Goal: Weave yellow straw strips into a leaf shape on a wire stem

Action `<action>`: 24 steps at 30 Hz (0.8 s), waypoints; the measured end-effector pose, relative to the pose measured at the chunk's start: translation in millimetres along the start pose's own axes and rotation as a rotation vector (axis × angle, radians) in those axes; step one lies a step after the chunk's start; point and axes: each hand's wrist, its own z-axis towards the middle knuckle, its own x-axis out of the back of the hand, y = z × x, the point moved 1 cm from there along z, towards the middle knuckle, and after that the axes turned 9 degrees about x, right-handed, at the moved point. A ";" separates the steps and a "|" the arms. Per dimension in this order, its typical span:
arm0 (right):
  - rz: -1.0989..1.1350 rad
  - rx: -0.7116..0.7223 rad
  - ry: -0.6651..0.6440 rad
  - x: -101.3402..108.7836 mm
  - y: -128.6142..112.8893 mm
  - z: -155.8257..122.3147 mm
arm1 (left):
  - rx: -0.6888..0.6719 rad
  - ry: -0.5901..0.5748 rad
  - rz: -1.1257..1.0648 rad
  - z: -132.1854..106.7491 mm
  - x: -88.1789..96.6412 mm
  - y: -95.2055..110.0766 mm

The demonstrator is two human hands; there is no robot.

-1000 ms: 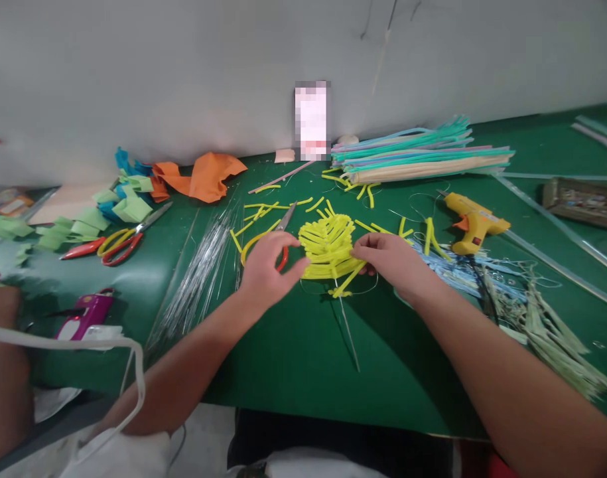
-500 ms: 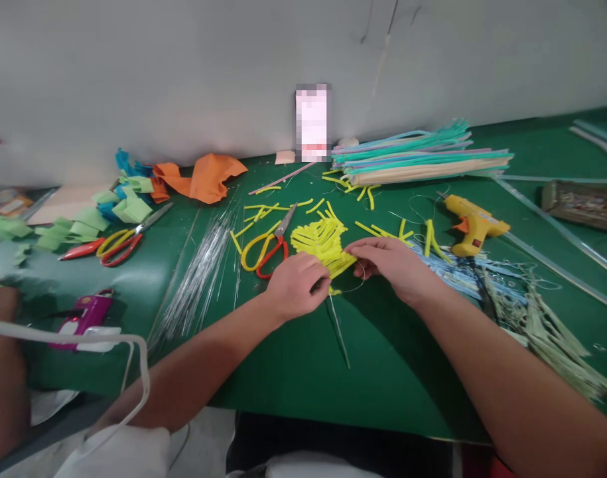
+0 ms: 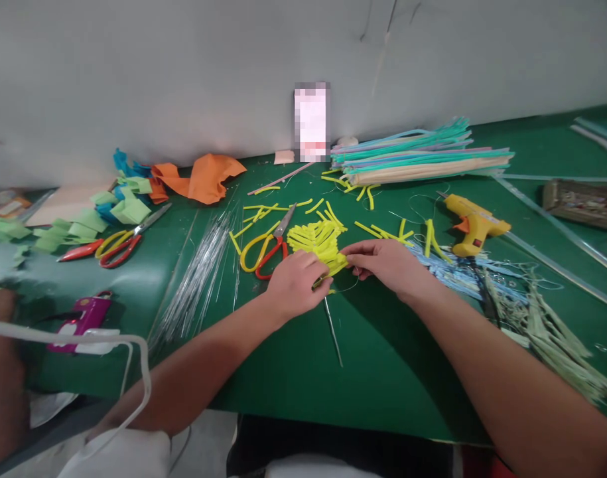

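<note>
We have the bright yellow, leaf-shaped piece of fuzzy strips (image 3: 316,237) just above the middle of the green tabletop (image 3: 383,385), its long axis running roughly away from us: the fanned end faces the grey wall (image 3: 184,73), and the thin silvery wire stem (image 3: 334,332) points back towards us, slanting slightly right. Our left hand (image 3: 297,284) is curled closed on its lower part, hiding where the stem joins, while our right hand (image 3: 385,265) pinches its right edge between thumb and fingertips. Red-and-yellow-handled metal scissors (image 3: 282,229) lie just left of it, close against the left hand, and loose yellow fuzzy offcuts (image 3: 429,238) scatter beyond the right hand. Farther out, we see a bundle of pastel fuzzy stems (image 3: 417,156), a yellow glue gun (image 3: 475,226) and a sheaf of silvery wires (image 3: 203,272).
</note>
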 end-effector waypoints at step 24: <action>-0.252 -0.032 -0.137 1.6 -5.3 -4.6 | 0.137 0.055 -0.189 -0.9 2.1 -7.3</action>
